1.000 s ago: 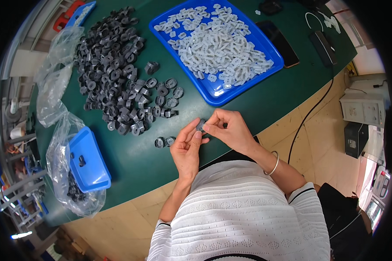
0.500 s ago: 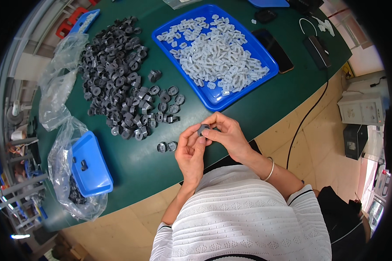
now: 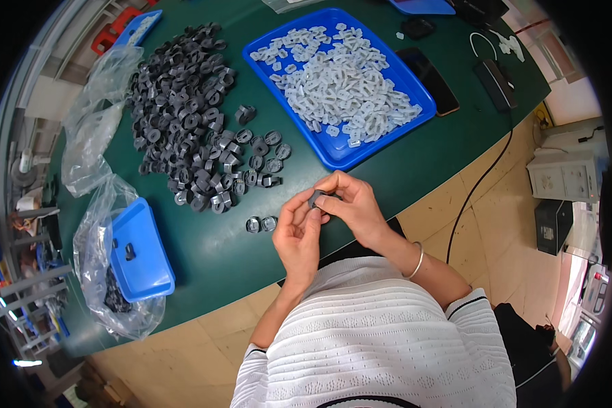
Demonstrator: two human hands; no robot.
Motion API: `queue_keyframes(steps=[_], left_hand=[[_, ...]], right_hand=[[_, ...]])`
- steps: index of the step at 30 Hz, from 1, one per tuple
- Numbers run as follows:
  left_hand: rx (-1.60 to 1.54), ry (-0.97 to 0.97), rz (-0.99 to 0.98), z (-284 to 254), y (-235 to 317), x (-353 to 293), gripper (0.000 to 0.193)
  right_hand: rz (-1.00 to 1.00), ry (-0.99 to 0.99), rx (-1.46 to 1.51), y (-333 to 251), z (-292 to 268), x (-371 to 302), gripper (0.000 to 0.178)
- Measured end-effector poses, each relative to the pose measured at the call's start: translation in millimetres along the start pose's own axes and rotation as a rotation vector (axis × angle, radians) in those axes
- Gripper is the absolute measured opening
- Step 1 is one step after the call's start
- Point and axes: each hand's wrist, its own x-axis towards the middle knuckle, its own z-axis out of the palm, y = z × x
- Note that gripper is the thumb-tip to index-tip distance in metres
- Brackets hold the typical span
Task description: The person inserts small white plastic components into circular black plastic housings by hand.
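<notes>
Near the table's front edge, my left hand (image 3: 298, 234) and my right hand (image 3: 352, 209) come together on one small dark grey plastic part (image 3: 315, 198). Fingers of both hands close round it and hide much of its shape. Two more dark ring-shaped parts (image 3: 260, 224) lie on the table just left of my left hand. Farther left spreads a big heap of such black plastic parts (image 3: 183, 122), with several strays at its right side. Beyond my hands stands a blue tray (image 3: 333, 160) piled with small whitish translucent plastic pieces (image 3: 347, 85).
At the left, a smaller blue tray (image 3: 158, 262) holds a few dark bits and rests on a clear plastic bag (image 3: 92, 272). A phone (image 3: 434, 85) lies beside the large tray. A black box-shaped device with a cable (image 3: 495, 83) sits at the table's right edge.
Both hands stay together on the dark part, with only a slight shift of the fingers. The view has moved a little; the piles and trays look unchanged.
</notes>
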Motion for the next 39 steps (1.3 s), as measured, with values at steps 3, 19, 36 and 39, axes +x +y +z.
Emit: queue_keyframes(steps=[3, 19, 36, 39], left_hand=[[-0.186, -0.04, -0.216, -9.0, 3.4, 6.4, 0.029], [-0.21, -0.182, -0.389, -16.7, 17.7, 14.3, 0.031], [0.473, -0.642, -0.29, -26.8, 37.4, 44.9, 0.027], [0.433, -0.712, -0.39, -26.1, 45.5, 51.1, 0.027]], right_hand=[[0.033, -0.107, -0.175, -15.3, -18.1, 9.9, 0.01], [-0.358, -0.341, -0.849, -39.3, -26.0, 0.7, 0.035], [-0.627, -0.505, -0.969, -33.5, -33.4, -0.8, 0.03], [-0.613, -0.527, -0.948, -33.7, -33.8, -2.4, 0.03]])
